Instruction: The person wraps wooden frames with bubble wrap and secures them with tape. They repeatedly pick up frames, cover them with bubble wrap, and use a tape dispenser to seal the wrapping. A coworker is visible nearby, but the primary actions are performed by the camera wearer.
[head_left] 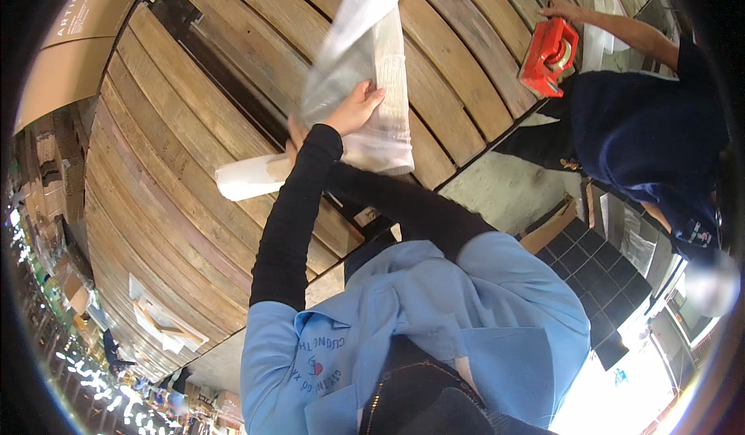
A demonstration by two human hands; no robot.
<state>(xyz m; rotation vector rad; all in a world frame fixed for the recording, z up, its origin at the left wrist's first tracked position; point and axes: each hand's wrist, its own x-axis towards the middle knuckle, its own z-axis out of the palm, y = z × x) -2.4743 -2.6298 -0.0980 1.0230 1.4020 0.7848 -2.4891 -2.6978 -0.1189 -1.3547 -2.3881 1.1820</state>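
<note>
wrapped bundle (392,66), long axis pointing away: left hand (353,112) nearer, touching it; right hand (296,134) farther left; finger grip indeterminable in both.

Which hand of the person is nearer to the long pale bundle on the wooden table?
Left. The left hand appears to touch the left side of the long pale bundle. The right hand, blurred, is farther left, beyond the crossing left forearm.
</note>
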